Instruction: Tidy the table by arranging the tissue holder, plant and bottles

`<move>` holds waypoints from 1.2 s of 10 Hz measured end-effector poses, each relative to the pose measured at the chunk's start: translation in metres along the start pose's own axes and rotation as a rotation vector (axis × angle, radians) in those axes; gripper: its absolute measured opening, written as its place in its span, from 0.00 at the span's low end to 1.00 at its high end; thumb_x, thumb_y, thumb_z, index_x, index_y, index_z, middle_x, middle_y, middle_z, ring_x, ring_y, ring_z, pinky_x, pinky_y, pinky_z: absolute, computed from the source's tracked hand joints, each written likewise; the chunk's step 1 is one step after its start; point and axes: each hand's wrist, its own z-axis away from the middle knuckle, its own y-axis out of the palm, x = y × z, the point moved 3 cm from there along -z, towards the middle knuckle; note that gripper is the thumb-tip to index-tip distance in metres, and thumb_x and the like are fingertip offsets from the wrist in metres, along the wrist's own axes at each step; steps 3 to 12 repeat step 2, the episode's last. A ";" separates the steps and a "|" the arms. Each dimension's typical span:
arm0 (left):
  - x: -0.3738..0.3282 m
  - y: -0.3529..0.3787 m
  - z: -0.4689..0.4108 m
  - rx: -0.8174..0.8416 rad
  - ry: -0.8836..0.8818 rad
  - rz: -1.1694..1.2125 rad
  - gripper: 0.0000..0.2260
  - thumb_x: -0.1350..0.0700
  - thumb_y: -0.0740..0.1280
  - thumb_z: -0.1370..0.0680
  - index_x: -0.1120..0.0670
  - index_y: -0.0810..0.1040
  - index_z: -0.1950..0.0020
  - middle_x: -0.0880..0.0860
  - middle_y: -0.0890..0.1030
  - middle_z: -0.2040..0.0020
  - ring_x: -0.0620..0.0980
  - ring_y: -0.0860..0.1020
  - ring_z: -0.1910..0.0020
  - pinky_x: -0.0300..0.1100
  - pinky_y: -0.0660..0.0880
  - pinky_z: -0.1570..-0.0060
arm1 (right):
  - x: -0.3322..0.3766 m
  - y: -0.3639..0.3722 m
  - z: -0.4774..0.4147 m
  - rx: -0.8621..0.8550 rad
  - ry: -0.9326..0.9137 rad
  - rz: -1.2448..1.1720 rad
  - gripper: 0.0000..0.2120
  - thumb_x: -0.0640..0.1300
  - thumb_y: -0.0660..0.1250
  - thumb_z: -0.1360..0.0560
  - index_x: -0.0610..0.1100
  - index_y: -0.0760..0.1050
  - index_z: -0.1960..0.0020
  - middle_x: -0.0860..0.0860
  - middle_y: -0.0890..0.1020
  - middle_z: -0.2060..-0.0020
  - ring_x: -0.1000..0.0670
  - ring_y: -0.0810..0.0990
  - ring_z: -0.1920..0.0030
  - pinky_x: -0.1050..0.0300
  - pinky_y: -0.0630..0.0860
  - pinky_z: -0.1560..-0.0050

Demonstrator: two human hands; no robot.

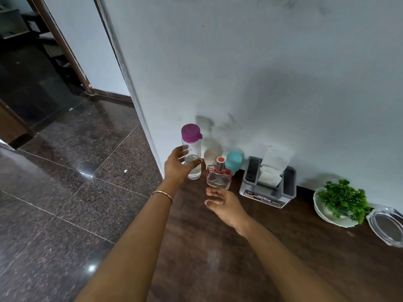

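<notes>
So the wooden table (250,258) is pushed against the wall (261,62). Its left edge drops off to the dark tiled floor (65,192) right under the left arm, and most of the bare wood is at the front, nearer the camera. The left hand (177,165) is wrapped around the clear bottle with the purple cap (191,147) at that far left corner. The bottle stands upright, cap up, long axis vertical, and I can't tell if its base touches the wood. It looks partly filled with clear liquid. The right hand (223,201) holds nothing, fingers loosely curled, just in front of the square perfume bottle (219,178), which is upright with its red-topped sprayer pointing up. A teal-capped bottle (233,162) sits right behind it at the wall. Next along is the grey tissue holder (250,177) with white tissues (274,164) sticking out the top, then the plant (343,199) in a white bowl (319,207), with a glass dish (386,225) just beside it.
</notes>
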 end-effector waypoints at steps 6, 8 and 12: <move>0.006 0.002 0.005 -0.003 -0.037 0.006 0.29 0.58 0.77 0.33 0.56 0.72 0.35 0.56 0.80 0.39 0.54 0.79 0.42 0.49 0.76 0.40 | 0.000 -0.003 0.006 -0.004 0.004 0.007 0.19 0.38 0.69 0.26 0.43 0.74 0.35 0.51 0.78 0.39 0.58 0.79 0.47 0.73 0.74 0.56; 0.006 0.002 0.005 -0.003 -0.037 0.006 0.29 0.58 0.77 0.33 0.56 0.72 0.35 0.56 0.80 0.39 0.54 0.79 0.42 0.49 0.76 0.40 | 0.000 -0.003 0.006 -0.004 0.004 0.007 0.19 0.38 0.69 0.26 0.43 0.74 0.35 0.51 0.78 0.39 0.58 0.79 0.47 0.73 0.74 0.56; 0.006 0.002 0.005 -0.003 -0.037 0.006 0.29 0.58 0.77 0.33 0.56 0.72 0.35 0.56 0.80 0.39 0.54 0.79 0.42 0.49 0.76 0.40 | 0.000 -0.003 0.006 -0.004 0.004 0.007 0.19 0.38 0.69 0.26 0.43 0.74 0.35 0.51 0.78 0.39 0.58 0.79 0.47 0.73 0.74 0.56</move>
